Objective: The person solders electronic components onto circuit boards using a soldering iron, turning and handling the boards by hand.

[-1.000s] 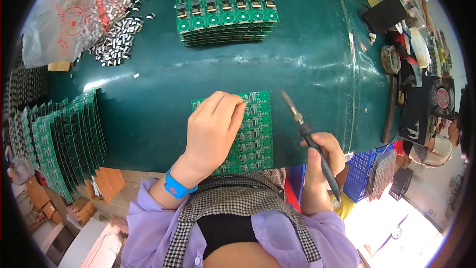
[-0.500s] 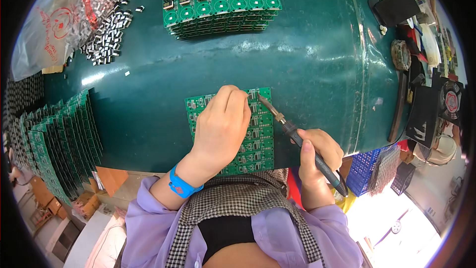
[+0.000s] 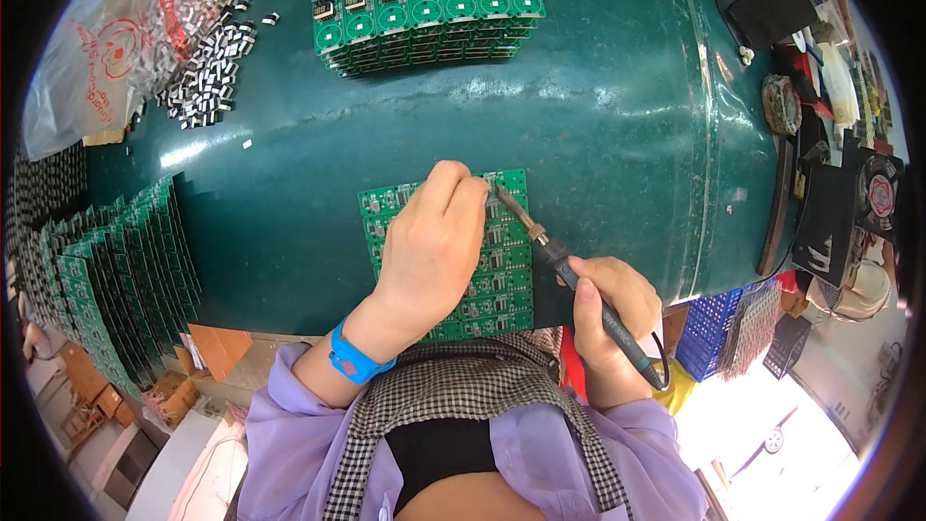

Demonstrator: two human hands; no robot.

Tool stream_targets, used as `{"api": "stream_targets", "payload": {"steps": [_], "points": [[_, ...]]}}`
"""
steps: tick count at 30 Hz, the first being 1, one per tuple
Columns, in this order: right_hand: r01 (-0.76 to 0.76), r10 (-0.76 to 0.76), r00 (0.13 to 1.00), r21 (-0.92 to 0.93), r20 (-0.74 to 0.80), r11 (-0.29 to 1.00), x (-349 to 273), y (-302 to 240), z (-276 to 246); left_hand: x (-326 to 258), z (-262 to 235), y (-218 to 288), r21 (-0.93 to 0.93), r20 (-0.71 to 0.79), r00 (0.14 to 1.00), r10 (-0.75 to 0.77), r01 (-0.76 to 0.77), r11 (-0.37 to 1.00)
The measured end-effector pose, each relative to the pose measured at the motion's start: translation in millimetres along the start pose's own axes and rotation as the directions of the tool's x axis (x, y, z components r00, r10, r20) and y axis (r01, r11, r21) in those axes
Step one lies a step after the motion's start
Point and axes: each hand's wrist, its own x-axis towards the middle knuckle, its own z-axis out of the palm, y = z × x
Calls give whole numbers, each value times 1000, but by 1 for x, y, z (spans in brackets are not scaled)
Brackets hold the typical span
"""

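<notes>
A green circuit board panel [image 3: 503,287] lies flat on the table in front of me, its small boards in rows. My right hand [image 3: 613,304] grips a soldering iron [image 3: 552,249] by its dark handle. The iron's tip reaches the panel's upper edge, close to my left fingertips. Over the panel's left and middle part is my left hand [image 3: 434,241], with its fingers pinched together. What the pinch holds, if anything, is too small or hidden to make out. A blue band [image 3: 355,355] circles my left wrist.
Stacked boards with small displays [image 3: 424,24] stand at the far side. More green boards [image 3: 130,260] stand in rows at left. Small black-and-white parts [image 3: 207,77] spill near a plastic bag [image 3: 96,58]. At right are a small fan [image 3: 878,195] and a blue crate [image 3: 709,333].
The soldering iron and my right hand have shifted slightly left, with the tip closer to my left fingers. My left hand has barely moved and remains pinched.
</notes>
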Motion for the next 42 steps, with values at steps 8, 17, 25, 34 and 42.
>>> {"api": "stream_targets", "payload": {"steps": [8,17,25,34,42], "points": [[97,-99,993,-39,-61,995,-9,2,-4,-6,-11,9,-2,26,994,-104,104,995],[74,-75,996,-23,-40,997,-8,-1,-4,-12,-3,6,-84,-54,995,-86,82,993],[30,-30,999,10,-28,999,-7,1,1,-10,2,4,-66,-54,996,-72,69,995],[-6,5,999,-25,-40,1000,-11,-4,-6,-14,-6,8,-35,-17,996,-91,90,995],[49,-50,999,-27,-21,998,-13,0,-5,-20,-2,8,-89,-29,996,-84,81,993]]}}
